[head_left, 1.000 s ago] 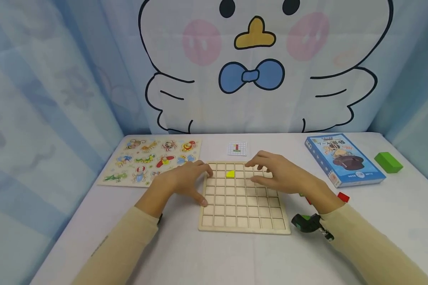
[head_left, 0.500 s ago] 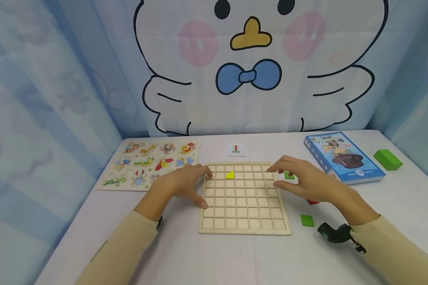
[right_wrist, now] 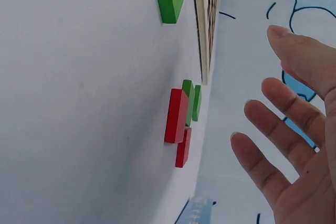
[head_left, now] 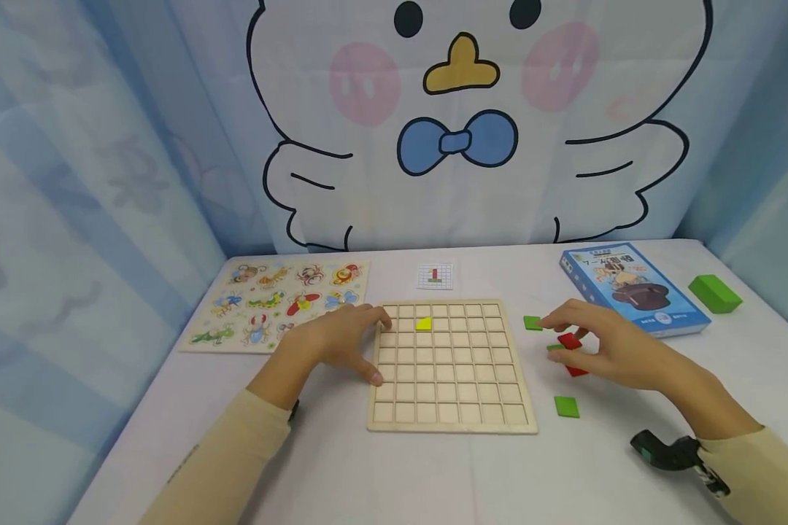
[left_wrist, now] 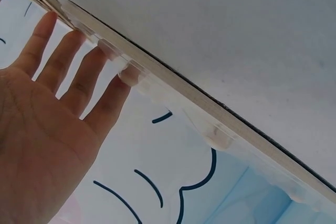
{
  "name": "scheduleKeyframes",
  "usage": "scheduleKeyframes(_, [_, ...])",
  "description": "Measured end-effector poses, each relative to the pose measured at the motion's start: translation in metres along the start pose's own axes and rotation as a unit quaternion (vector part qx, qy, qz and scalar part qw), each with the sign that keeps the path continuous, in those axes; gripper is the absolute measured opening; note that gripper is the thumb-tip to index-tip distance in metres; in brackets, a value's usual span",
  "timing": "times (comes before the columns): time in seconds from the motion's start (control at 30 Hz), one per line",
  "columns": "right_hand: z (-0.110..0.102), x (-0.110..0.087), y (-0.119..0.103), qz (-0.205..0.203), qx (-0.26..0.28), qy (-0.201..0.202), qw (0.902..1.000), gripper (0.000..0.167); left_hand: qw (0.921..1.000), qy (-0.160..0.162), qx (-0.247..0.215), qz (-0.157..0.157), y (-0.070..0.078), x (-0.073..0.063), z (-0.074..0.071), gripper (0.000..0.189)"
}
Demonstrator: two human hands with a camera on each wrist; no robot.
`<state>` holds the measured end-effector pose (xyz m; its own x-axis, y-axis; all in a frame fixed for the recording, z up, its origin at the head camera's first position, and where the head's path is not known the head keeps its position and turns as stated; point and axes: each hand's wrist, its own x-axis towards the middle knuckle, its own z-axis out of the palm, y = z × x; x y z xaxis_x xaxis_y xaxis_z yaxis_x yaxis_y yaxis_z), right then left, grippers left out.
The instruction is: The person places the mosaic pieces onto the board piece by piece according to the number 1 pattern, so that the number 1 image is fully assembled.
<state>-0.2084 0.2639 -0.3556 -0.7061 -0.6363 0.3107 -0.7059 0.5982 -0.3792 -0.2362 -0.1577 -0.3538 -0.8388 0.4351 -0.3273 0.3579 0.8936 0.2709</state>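
A light wooden grid board [head_left: 460,375] lies in the middle of the table, with one yellow piece [head_left: 424,324] in its upper part. At the board's left edge rests my left hand [head_left: 335,339], thumb and fingers spread along the rim. My right hand [head_left: 613,346] is to the right of the board, above a loose group of tiles, fingers apart and holding nothing. Under and around it lie a red tile [head_left: 570,340], a second red tile [right_wrist: 183,149] and green tiles, one [head_left: 532,323] beyond the fingertips and another [head_left: 567,407] nearer the front.
A wooden insect picture board [head_left: 219,302] lies at the back left. Behind the grid stands a small card [head_left: 435,275] printed with a grid pattern. A blue box [head_left: 637,288] and a green block [head_left: 715,294] sit at the back right, before a cartoon curtain [head_left: 499,204].
My right hand has moved from over the grid board rightward to the loose tiles, uncovering the board's right side. My left hand has stayed at the left edge.
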Motion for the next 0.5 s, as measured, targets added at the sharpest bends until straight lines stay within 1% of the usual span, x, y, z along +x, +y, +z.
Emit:
scheduleKeyframes(0.17, [-0.001,-0.012,0.005,0.025,-0.001,-0.002,0.9997,0.045,1.0,-0.003,-0.001,0.002,0.0,0.0,-0.001,0.083])
scheduleKeyframes(0.33, [-0.001,-0.02,0.009,0.042,0.002,-0.001,0.9991,0.047,1.0,-0.008,-0.002,0.0,-0.001,-0.001,0.0,0.084])
scheduleKeyframes(0.5, [-0.001,-0.026,0.011,0.086,0.006,-0.024,0.996,0.051,1.0,-0.002,0.005,0.003,0.0,-0.003,0.0,0.085])
